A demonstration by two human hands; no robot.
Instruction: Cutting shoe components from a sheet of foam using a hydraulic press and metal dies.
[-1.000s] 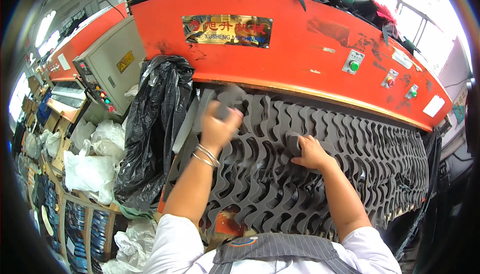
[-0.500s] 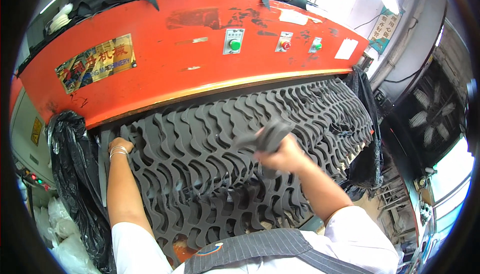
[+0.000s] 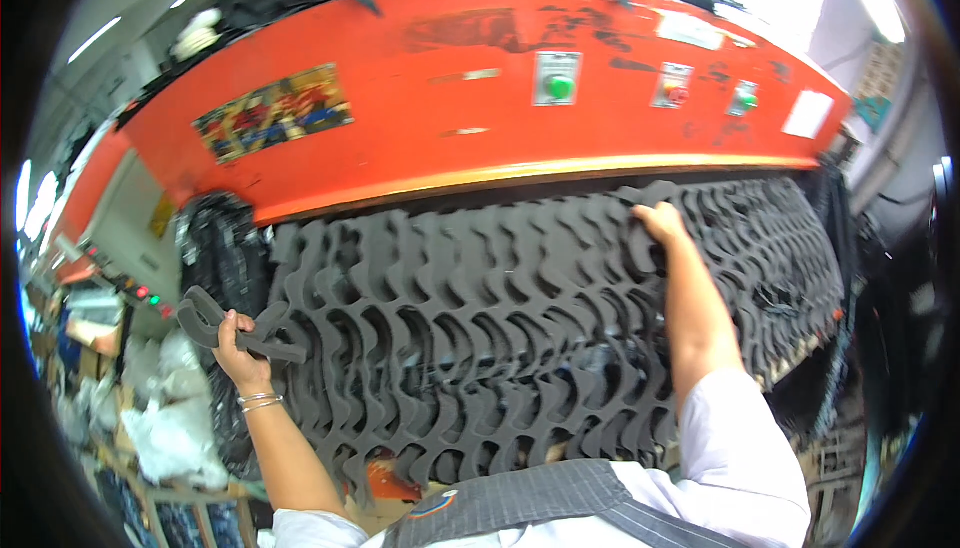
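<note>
Clearly, the left hand [image 3: 237, 348], out at the near left, has its fingers closed round some curved foam pieces [image 3: 275, 348], lifted and held toward the left edge of the grey foam sheet [image 3: 440, 253]. At the far right of centre, the right hand [image 3: 657, 221] touches the sheet with bent fingers; whether they pinch anything I cannot tell.

As far as shows, the work looks only partly done: a few pieces are up in the left hand, while most of the cut foam lies in wavy rows (too many to count) under both arms.

Counting outward, there are two hands, seemingly two bangles [image 3: 262, 401] on the left wrist, and one orange machine [image 3: 400, 138] across the far side. On its right half sit three buttons [image 3: 561, 88], two green and one red. One black plastic bag [image 3: 225, 263] hangs at the left; beyond it, several white bags [image 3: 175, 438] overlap, their number unclear.
</note>
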